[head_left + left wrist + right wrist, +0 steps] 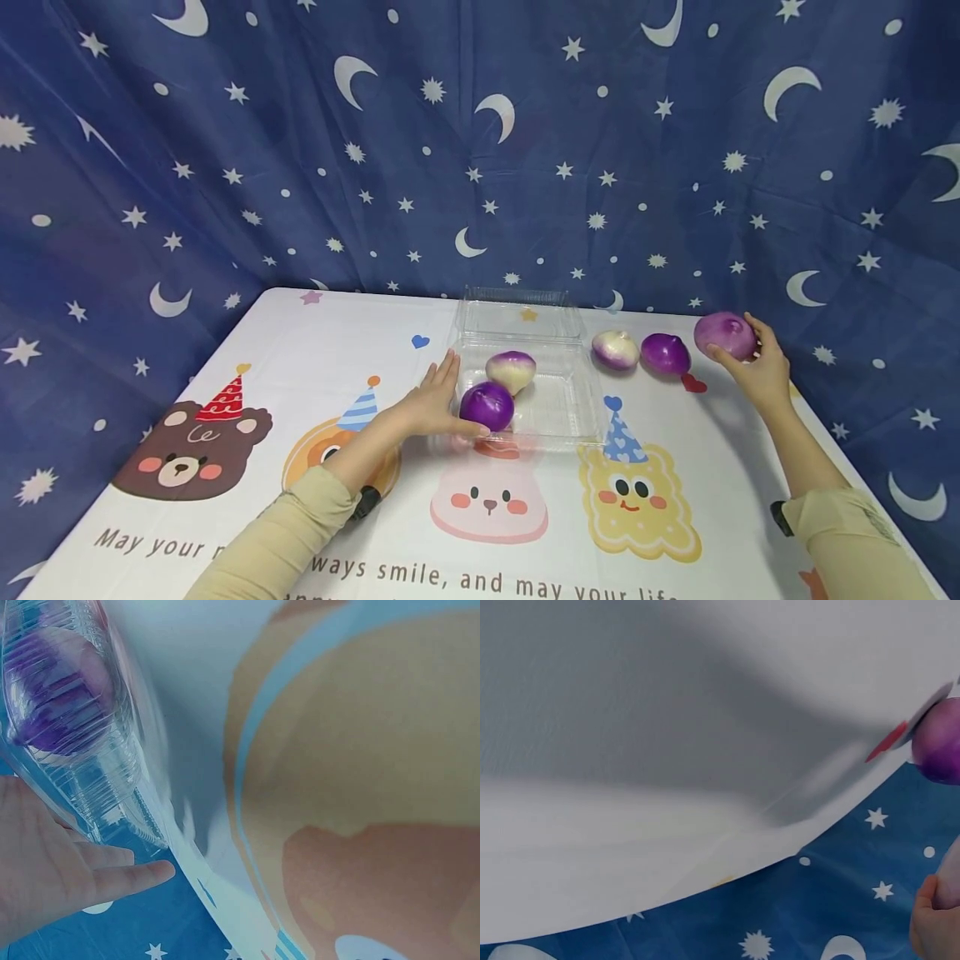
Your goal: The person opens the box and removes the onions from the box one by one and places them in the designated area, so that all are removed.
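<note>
Brown printed lettering (411, 573) is running across the white cartoon-patterned cloth (360, 333), reading "May your" and "ways smile, and may your life"; a beige fabric sleeve (277, 533) is hiding letters between.

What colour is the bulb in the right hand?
Light purple; the head view shows the bulb best.

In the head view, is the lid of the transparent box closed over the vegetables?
No, the lid is folded open behind the transparent box, leaving the two vegetables inside uncovered.
</note>
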A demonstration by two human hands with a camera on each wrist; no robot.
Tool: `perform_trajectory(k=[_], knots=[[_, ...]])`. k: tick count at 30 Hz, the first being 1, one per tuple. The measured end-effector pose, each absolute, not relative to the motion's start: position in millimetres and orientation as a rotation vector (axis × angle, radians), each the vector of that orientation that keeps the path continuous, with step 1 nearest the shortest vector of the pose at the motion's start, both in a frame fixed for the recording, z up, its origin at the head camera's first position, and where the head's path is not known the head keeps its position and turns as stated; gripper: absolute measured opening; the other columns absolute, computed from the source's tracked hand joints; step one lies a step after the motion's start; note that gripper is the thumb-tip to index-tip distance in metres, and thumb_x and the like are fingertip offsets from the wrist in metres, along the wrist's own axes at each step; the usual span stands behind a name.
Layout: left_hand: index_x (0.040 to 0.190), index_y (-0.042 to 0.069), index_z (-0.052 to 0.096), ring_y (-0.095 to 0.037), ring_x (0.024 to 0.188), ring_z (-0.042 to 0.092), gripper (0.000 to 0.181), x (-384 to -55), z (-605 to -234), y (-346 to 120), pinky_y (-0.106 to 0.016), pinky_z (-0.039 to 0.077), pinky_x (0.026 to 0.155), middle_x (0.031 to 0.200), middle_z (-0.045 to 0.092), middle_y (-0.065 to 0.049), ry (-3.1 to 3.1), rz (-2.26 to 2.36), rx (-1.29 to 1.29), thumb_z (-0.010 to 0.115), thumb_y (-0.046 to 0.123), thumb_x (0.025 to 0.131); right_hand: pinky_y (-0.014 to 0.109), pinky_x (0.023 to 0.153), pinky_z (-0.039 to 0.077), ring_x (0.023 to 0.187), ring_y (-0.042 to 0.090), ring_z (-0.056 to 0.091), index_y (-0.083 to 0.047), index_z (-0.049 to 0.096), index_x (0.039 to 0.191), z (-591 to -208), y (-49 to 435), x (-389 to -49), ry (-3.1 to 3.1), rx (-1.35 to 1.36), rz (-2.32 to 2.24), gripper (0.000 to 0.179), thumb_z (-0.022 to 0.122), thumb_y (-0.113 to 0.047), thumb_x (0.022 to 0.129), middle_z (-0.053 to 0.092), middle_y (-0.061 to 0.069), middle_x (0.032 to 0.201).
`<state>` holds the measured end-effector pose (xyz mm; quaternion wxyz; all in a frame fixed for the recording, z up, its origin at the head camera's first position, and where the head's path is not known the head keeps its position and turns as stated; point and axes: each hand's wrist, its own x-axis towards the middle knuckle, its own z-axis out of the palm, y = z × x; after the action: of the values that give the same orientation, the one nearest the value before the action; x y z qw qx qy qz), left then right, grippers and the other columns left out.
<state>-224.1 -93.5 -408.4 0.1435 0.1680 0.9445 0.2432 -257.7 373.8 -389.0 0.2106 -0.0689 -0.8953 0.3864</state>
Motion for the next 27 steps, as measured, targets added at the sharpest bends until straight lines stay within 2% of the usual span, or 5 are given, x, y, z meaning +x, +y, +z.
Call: perform_trajectory(k=[10,15,27], knots=[[0.151,0.004,-0.004,-0.041,0.145,-0.002,0.127,-222,-406,-94,-0.069,0.019,0.106,0.158,-0.013,-0.01,2.716,0.704,0.478,0.072,0.063,0.068,0.06,0.103,0.035,0.12,0.046,0.037,0.005,0.029,0.143,-401,382,-270,-2.504,-0.304,1.034,0.073,0.065,-0.024,0.086,0.032,0.033,0.136],[0.151,0.003,-0.004,-0.041,0.145,-0.002,0.127,-223,-407,-94,-0.069,0.02,0.106,0.159,-0.012,-0.011,2.719,0.701,0.481,0.072,0.063,0.068,0.059,0.107,0.031,0.127,0.048,0.034,0.006,0.025,0.144,-405,386,-274,-2.538,-0.368,1.02,0.077,0.064,-0.028,0.087,0.031,0.035,0.139],[0.151,0.004,-0.004,-0.041,0.145,-0.002,0.127,-222,-407,-93,-0.069,0.019,0.107,0.158,-0.012,-0.011,2.715,0.714,0.473,0.072,0.063,0.068,0.059,0.109,0.028,0.127,0.053,0.033,0.015,0.025,0.14,-424,394,-287,-2.651,-0.392,0.938,0.071,0.059,-0.019,0.087,0.032,0.041,0.136]])
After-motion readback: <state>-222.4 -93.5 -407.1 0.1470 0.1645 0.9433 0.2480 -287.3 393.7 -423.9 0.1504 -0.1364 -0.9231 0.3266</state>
